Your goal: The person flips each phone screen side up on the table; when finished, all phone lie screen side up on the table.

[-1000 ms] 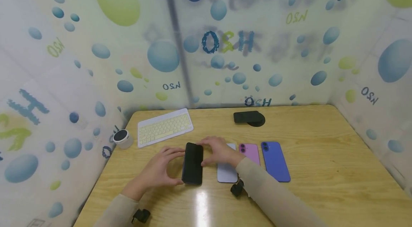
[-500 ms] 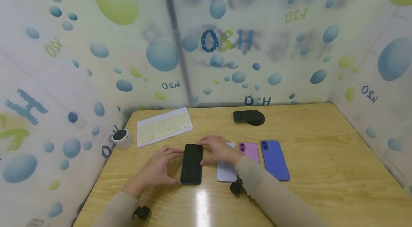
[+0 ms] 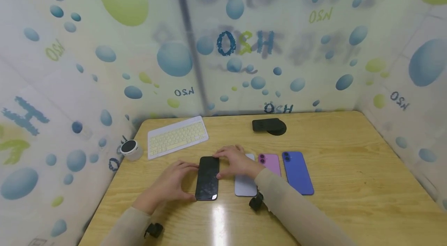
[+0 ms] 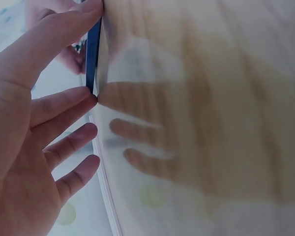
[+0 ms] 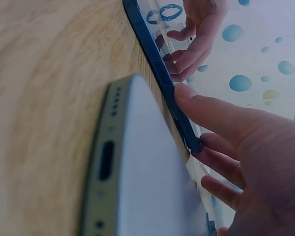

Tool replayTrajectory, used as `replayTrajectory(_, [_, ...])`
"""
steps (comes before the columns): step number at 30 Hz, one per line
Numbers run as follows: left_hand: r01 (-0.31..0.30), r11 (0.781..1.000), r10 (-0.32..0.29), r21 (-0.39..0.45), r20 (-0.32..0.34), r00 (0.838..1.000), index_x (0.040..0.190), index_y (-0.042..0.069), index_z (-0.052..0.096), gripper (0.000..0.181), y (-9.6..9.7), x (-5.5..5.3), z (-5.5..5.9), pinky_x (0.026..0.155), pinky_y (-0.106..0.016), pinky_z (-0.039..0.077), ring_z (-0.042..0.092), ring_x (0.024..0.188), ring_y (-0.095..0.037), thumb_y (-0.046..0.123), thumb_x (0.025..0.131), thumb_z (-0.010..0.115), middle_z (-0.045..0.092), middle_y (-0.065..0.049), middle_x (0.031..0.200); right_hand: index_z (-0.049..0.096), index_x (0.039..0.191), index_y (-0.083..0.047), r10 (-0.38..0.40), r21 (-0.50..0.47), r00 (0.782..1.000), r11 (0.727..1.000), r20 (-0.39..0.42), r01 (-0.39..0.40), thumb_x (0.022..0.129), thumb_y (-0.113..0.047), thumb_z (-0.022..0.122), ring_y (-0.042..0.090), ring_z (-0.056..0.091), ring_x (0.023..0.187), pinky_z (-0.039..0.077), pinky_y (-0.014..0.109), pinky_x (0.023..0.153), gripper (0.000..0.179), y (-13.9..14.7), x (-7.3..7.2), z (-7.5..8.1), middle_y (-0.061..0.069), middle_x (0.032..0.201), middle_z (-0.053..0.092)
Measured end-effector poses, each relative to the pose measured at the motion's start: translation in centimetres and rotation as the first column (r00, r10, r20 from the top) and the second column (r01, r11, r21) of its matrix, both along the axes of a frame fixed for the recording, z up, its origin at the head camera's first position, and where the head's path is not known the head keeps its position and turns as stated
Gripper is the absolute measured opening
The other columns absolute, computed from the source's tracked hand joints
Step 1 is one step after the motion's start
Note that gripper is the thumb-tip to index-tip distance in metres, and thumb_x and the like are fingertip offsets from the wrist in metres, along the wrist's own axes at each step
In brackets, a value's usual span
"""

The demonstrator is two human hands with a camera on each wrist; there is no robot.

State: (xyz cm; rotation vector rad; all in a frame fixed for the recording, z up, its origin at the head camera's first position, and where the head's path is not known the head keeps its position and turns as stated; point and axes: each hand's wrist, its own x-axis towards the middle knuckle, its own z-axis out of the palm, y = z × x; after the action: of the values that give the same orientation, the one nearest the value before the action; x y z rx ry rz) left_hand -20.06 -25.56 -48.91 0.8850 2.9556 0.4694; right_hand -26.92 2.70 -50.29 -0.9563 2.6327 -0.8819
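Observation:
A dark smartphone (image 3: 207,178) lies screen up on the table, between the two hands. My left hand (image 3: 170,184) holds its left side, with the thumb near the lower corner and fingertips near the upper one; the other fingers stand spread off it in the left wrist view. My right hand (image 3: 236,163) holds the right side, thumb on the long edge (image 5: 166,81) and fingers at the top corner. Under the right hand lies a pale lavender phone (image 3: 246,186), partly hidden. Beside it are a pink phone (image 3: 273,165), partly covered by the sleeve, and a blue phone (image 3: 298,173), both backs up.
A white keyboard (image 3: 178,137) lies at the back left, with a small white round device (image 3: 131,150) at the table's left edge. Toward the back stands a black charger-like object with a round pad (image 3: 269,125). Printed curtains surround the wooden table (image 3: 352,168).
The dark phone has gone from slightly tilted to flatter on the table and shifted a little left. A bright reflection now shows at its lower corner. Both hands keep their hold.

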Motion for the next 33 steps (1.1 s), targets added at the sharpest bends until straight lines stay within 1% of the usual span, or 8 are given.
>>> replayTrajectory(4, [-0.002,1.0,0.002,0.009,0.009,1.0,0.134,0.018,0.068,0.085,0.2,0.0,0.3,0.106,-0.048,0.048,0.053,0.126,-0.018,0.053,0.061,0.095,0.063,0.004,0.142,0.064,0.142,-0.022,-0.007,-0.002,1.0,1.0,-0.03,0.007,0.078,-0.045,0.089,0.029,0.041,0.146,0.01,0.067,0.121,0.072,0.3,0.3,0.0,0.001,0.15,0.057])
replayTrajectory(7, [-0.01,1.0,0.009,0.02,0.014,1.0,0.134,0.018,0.069,0.082,0.4,0.1,0.7,0.106,-0.05,0.048,0.053,0.129,-0.021,0.054,0.064,0.094,0.061,0.002,0.145,0.063,0.143,-0.02,-0.01,-0.002,0.999,1.0,-0.04,0.01,0.081,-0.043,0.087,0.029,0.043,0.146,0.013,0.067,0.121,0.07,0.7,0.5,0.4,0.001,0.151,0.057])
replayTrajectory(10, [0.0,0.999,-0.001,0.033,0.014,1.0,0.136,0.018,0.068,0.081,1.0,0.1,1.1,0.107,-0.052,0.048,0.054,0.132,-0.024,0.055,0.068,0.092,0.06,0.001,0.147,0.063,0.143,-0.018,-0.024,0.011,0.999,1.0,-0.041,0.024,0.084,-0.04,0.086,0.029,0.045,0.145,0.016,0.065,0.12,0.067,1.8,0.8,0.8,0.002,0.151,0.057])
replayTrajectory(16, [0.051,0.998,-0.051,0.034,-0.004,0.999,0.138,0.016,0.066,0.078,3.0,0.0,1.4,0.105,-0.05,0.049,0.055,0.129,-0.023,0.055,0.074,0.089,0.062,0.003,0.144,0.063,0.142,-0.014,-0.052,0.033,0.997,0.998,-0.049,0.054,0.084,-0.032,0.087,0.033,0.046,0.144,0.021,0.067,0.118,0.065,4.7,0.9,1.4,0.006,0.15,0.058])
replayTrajectory(20, [0.071,0.997,-0.071,0.016,0.019,0.997,0.142,0.017,0.063,0.079,4.5,-0.2,1.4,0.105,-0.048,0.049,0.055,0.127,-0.022,0.053,0.077,0.087,0.062,0.001,0.145,0.064,0.141,-0.011,-0.045,0.039,0.996,0.998,-0.079,0.048,0.084,-0.028,0.086,0.035,0.05,0.141,0.03,0.062,0.118,0.063,6.3,0.8,1.5,0.009,0.147,0.059])
replayTrajectory(23, [0.085,0.996,-0.086,0.009,0.04,0.996,0.143,0.018,0.062,0.077,5.7,-0.5,1.4,0.108,-0.048,0.047,0.054,0.131,-0.023,0.052,0.078,0.086,0.061,0.001,0.146,0.064,0.141,-0.009,-0.043,0.034,0.996,0.998,-0.079,0.045,0.086,-0.026,0.085,0.035,0.049,0.141,0.034,0.058,0.118,0.061,7.6,0.9,1.5,0.01,0.147,0.059])
replayTrajectory(30, [0.118,0.993,-0.117,-0.011,0.044,0.992,0.142,0.019,0.063,0.075,8.0,-1.1,1.4,0.11,-0.047,0.046,0.051,0.133,-0.021,0.055,0.079,0.084,0.06,0.004,0.147,0.064,0.141,-0.011,-0.079,0.015,0.996,0.997,-0.039,0.08,0.086,-0.026,0.085,0.036,0.047,0.143,0.034,0.057,0.119,0.061,10.4,1.0,1.4,0.009,0.148,0.058])
replayTrajectory(33, [0.13,0.991,-0.129,-0.015,0.042,0.991,0.143,0.019,0.062,0.076,8.8,-1.2,1.2,0.109,-0.047,0.047,0.051,0.132,-0.021,0.056,0.08,0.083,0.06,0.003,0.146,0.064,0.141,-0.012,-0.08,0.033,0.995,0.996,-0.057,0.082,0.085,-0.03,0.086,0.036,0.049,0.141,0.035,0.058,0.118,0.063,11.2,0.8,1.1,0.009,0.148,0.058])
